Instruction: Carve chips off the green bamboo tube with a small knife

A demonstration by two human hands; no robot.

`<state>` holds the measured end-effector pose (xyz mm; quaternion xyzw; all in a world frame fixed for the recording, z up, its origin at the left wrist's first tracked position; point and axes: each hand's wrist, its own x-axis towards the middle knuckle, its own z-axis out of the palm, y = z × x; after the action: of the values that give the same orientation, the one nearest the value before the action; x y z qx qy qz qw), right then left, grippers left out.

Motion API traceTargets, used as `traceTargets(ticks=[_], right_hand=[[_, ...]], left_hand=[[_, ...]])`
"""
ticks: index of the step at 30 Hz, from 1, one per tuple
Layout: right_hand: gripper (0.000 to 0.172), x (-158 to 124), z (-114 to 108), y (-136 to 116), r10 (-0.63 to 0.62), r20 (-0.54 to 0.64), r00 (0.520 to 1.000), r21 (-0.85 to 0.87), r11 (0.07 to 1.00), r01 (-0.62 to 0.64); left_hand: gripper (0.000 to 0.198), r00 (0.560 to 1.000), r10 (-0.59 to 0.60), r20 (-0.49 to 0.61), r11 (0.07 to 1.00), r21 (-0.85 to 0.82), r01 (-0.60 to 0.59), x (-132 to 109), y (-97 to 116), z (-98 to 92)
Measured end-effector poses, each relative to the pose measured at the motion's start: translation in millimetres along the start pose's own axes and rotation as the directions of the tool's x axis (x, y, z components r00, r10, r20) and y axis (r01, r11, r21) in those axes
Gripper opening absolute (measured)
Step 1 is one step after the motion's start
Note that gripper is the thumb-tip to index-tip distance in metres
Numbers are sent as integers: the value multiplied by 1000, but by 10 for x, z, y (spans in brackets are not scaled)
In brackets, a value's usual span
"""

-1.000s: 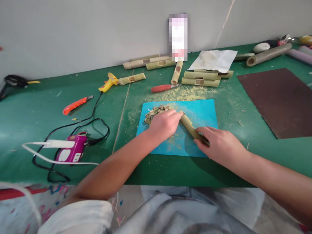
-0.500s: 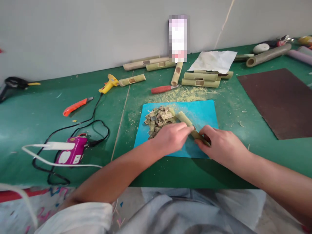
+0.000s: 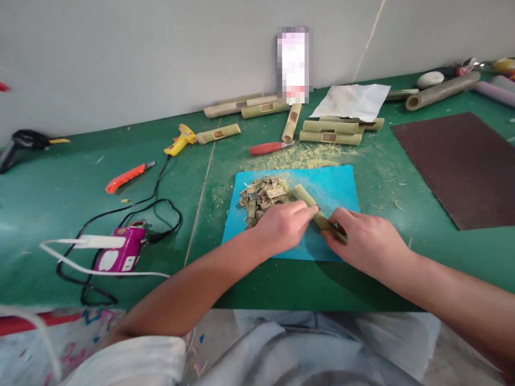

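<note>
A short bamboo tube [image 3: 304, 195] lies slantwise over a blue sheet [image 3: 337, 185], its far end beside a pile of bamboo chips [image 3: 263, 195]. My right hand [image 3: 368, 236] grips the near end, thumb and fingers wrapped round it. At the middle of the tube, by a dark cut opening, my left hand [image 3: 284, 225] is closed in a pinch, fingertips touching the bamboo. Whether something small sits between those fingertips is hidden.
Behind the sheet lie a red-handled knife [image 3: 266, 148], pale shavings [image 3: 306, 157] and several notched bamboo tubes [image 3: 330, 138]. To the left are an orange cutter [image 3: 127, 178], a yellow glue gun [image 3: 179, 141] and a purple power block [image 3: 120, 252] with cables. A dark board [image 3: 462, 169] lies right.
My left fingertips have shifted very slightly left along the tube. My right hand keeps its grip, and the tube stays nearly in place.
</note>
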<state>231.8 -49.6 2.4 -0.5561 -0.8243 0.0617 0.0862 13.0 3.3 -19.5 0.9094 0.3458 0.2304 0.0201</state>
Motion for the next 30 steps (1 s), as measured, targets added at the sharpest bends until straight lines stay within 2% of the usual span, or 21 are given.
traceTargets(ticks=[2, 5, 9, 14, 18, 23, 27, 28, 30], right_hand=[[20, -1, -2, -1, 6, -6, 1000, 0, 1000, -6], [19, -8, -1, 0, 13, -32, 999, -2, 1000, -13], [19, -14, 1, 1, -1, -11, 1000, 0, 1000, 1], [19, 3, -6, -9, 42, 6, 999, -20, 999, -42], [18, 12, -11, -11, 41, 36, 998, -18, 999, -41], [18, 11, -12, -11, 56, 7, 998, -19, 998, -56], [18, 9, -5, -2, 27, 1, 1000, -16, 999, -27], [19, 8, -3, -1, 30, -2, 1000, -16, 999, -30], [19, 9, -1, -2, 43, -8, 999, -18, 999, -43]], left_hand=[[34, 1000, -9, -5, 1000, -7, 9, 0, -11, 0], [35, 992, -112, -55, 991, 72, 115, 4, -33, 2], [34, 999, -20, 51, 1000, -12, 21, -3, -6, 2], [36, 993, -99, -59, 991, 79, 103, 11, 21, 1], [35, 998, 19, 63, 1000, -22, -18, 2, 76, 7], [34, 993, -112, -34, 990, 82, 115, 1, 39, -7], [34, 996, 17, 92, 1000, -22, -15, -18, 111, 1], [34, 995, 27, 101, 999, -32, -23, -17, 115, 6], [34, 998, -40, 50, 999, 34, 38, -3, 84, 16]])
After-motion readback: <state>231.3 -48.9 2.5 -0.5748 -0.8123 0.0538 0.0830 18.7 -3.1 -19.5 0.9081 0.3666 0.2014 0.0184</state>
